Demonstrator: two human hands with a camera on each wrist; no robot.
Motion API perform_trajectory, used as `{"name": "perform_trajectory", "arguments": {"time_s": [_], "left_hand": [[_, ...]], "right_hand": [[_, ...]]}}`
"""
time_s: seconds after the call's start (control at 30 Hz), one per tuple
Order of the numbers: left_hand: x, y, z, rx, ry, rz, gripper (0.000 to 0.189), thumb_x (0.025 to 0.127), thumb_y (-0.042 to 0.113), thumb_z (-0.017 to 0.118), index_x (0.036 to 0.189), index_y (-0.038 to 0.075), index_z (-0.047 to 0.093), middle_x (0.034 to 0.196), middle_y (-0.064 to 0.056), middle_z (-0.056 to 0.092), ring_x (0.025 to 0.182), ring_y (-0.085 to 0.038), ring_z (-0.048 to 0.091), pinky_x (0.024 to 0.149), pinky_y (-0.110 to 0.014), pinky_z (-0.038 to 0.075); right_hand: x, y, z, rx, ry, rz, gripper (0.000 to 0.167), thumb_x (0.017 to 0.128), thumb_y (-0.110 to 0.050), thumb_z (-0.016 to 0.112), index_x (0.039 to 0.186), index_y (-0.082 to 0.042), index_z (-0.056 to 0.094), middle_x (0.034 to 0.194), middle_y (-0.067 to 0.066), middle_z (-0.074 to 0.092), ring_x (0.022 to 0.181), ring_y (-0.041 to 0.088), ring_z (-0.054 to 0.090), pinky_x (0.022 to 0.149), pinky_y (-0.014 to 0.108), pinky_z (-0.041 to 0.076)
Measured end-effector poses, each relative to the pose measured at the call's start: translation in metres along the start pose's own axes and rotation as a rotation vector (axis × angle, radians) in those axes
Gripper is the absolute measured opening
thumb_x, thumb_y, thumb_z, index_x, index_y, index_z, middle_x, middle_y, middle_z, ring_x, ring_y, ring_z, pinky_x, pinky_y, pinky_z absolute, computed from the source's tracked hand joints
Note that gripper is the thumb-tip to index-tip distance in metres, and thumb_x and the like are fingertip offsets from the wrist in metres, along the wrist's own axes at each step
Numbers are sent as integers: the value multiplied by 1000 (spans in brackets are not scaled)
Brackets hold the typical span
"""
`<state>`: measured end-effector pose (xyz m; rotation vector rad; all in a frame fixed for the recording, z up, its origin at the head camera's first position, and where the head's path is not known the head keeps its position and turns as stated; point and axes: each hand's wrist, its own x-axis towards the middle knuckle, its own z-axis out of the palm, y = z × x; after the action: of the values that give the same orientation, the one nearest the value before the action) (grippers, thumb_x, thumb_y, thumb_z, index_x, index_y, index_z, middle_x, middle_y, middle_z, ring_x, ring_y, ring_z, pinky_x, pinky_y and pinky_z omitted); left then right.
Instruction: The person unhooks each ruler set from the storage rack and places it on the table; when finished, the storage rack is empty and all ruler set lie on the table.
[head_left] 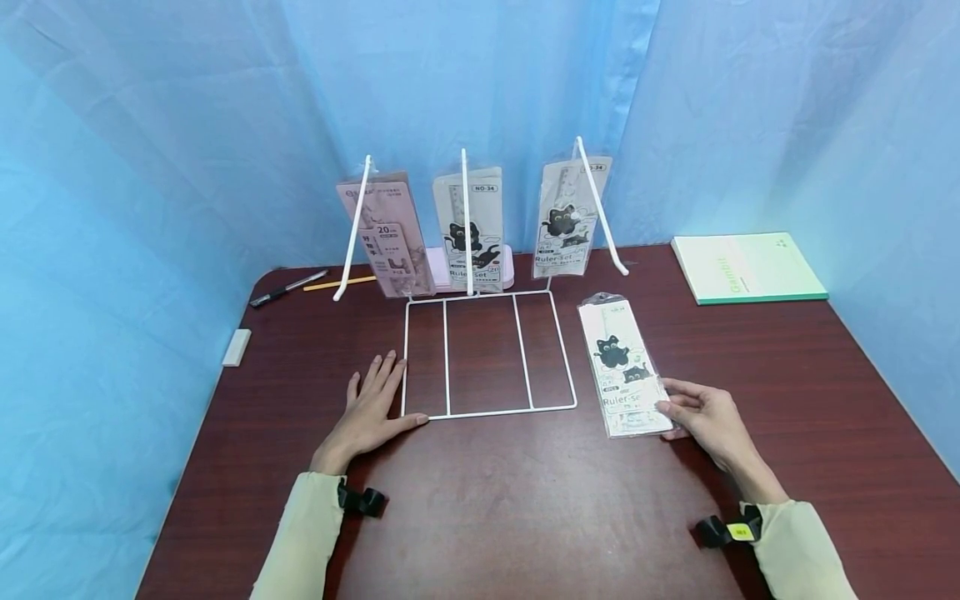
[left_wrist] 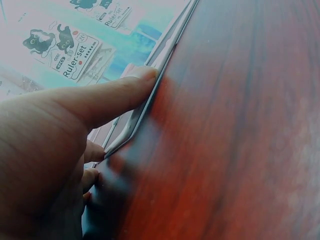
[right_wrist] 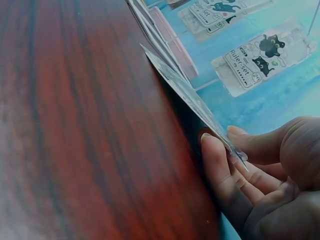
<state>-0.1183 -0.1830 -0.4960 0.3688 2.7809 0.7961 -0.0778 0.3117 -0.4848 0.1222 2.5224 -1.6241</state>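
My right hand (head_left: pixel 708 421) pinches the lower right edge of a ruler set package (head_left: pixel 622 367), thumb on top and fingers beneath. In the right wrist view the pack (right_wrist: pixel 190 100) is seen nearly edge-on, tilted just above the dark wood. My left hand (head_left: pixel 375 408) lies spread at the front left corner of a white wire display rack (head_left: pixel 487 414), its thumb (left_wrist: pixel 125 95) touching the front wire. From the rack's hooks hang a pink ruler package (head_left: pixel 386 242) at left and ruler set packs in the middle (head_left: pixel 474 225) and at right (head_left: pixel 566 221).
A green and white notebook (head_left: pixel 750 267) lies at the back right. At the back left are a black pen (head_left: pixel 288 289) and a yellow pencil (head_left: pixel 337 283); a white eraser (head_left: pixel 236 347) sits by the left edge. Behind the rack is a pinkish case (head_left: pixel 507 268). Blue curtains (head_left: pixel 480 75) surround the table.
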Motion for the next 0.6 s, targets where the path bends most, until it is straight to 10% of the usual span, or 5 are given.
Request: {"name": "perform_trajectory", "arguments": {"time_s": [0.6], "left_hand": [[0,1,0,8,0,1,102,87,56,70,162,10,17,171,-13,6,159,-37,0,122,-66,-4]], "right_hand": [[3,-16,10,-463,105,-57,40,88,-17,76,120,7,69,92,17,76,68,-4,62,58,18,47]]}}
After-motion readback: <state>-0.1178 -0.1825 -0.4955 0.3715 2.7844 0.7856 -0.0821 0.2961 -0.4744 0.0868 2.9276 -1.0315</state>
